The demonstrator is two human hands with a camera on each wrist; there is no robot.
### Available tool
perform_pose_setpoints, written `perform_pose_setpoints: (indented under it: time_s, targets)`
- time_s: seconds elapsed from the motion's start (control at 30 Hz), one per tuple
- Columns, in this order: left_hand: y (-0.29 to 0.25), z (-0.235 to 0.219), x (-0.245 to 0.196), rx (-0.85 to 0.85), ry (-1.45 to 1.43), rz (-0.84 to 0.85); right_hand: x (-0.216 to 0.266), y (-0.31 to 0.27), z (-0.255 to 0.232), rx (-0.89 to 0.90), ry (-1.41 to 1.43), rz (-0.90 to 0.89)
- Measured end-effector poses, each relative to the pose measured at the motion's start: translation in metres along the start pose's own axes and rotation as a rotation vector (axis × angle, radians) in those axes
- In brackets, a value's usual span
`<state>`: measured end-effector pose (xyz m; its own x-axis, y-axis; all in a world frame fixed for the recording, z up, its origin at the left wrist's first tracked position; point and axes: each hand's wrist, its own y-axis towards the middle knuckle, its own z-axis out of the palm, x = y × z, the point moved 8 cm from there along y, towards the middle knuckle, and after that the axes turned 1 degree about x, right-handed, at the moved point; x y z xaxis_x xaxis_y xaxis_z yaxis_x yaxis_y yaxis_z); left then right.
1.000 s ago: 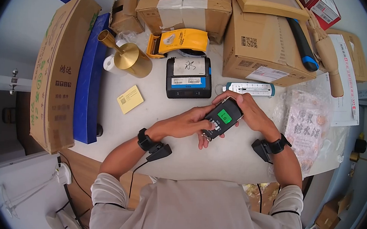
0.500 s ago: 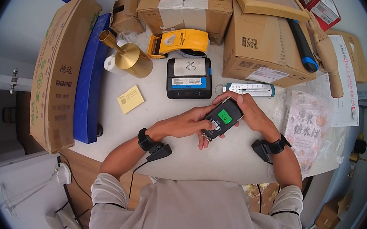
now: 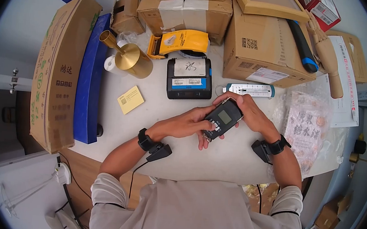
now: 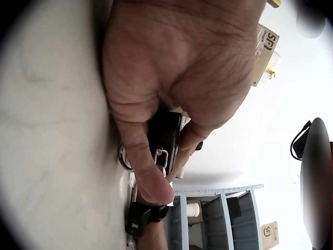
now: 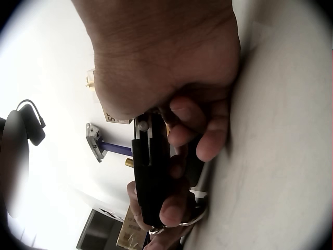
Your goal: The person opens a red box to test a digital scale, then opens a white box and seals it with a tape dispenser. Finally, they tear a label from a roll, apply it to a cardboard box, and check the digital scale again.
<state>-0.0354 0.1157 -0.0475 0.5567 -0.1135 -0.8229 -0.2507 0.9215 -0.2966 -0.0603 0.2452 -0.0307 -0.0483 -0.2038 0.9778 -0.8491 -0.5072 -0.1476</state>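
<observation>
A black digital hanging scale (image 3: 223,119), with a grey screen, small pale buttons and metal fittings at its ends, is held tilted over the table between both hands. My left hand (image 3: 188,122) grips its lower left side, the thumb lying on the buttons and other fingers underneath. At its upper right end my right hand (image 3: 254,115) holds the casing. In the left wrist view a metal shackle (image 4: 161,155) shows at the scale's end beside the fingers. The right wrist view shows the scale's dark side (image 5: 152,182) with fingers curled about it.
Beyond the hands lie a black label printer (image 3: 187,93) and a spring scale (image 3: 252,89). A yellow notepad (image 3: 130,99), brass vessel (image 3: 136,61) and yellow tape dispenser (image 3: 184,41) are to the left and back. Cardboard boxes (image 3: 260,55) line the rear; a bubble-wrapped packet (image 3: 304,126) lies right.
The scale's screen was lit green with characters reading like "LO" and is now unlit grey. Both hands keep the same hold and place.
</observation>
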Motion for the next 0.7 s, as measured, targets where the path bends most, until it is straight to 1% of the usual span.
perform_pose_setpoints:
  time_s: [0.53,0.7]
  targets:
    - [0.0,0.0011,-0.0017,-0.008,0.007,0.007,0.0041,0.0003,0.0001,-0.015,-0.001,-0.032]
    - [-0.0008,-0.0021,0.0015,-0.084,0.056,-0.007,0.0017,0.0006,-0.0005,-0.015,-0.006,-0.024]
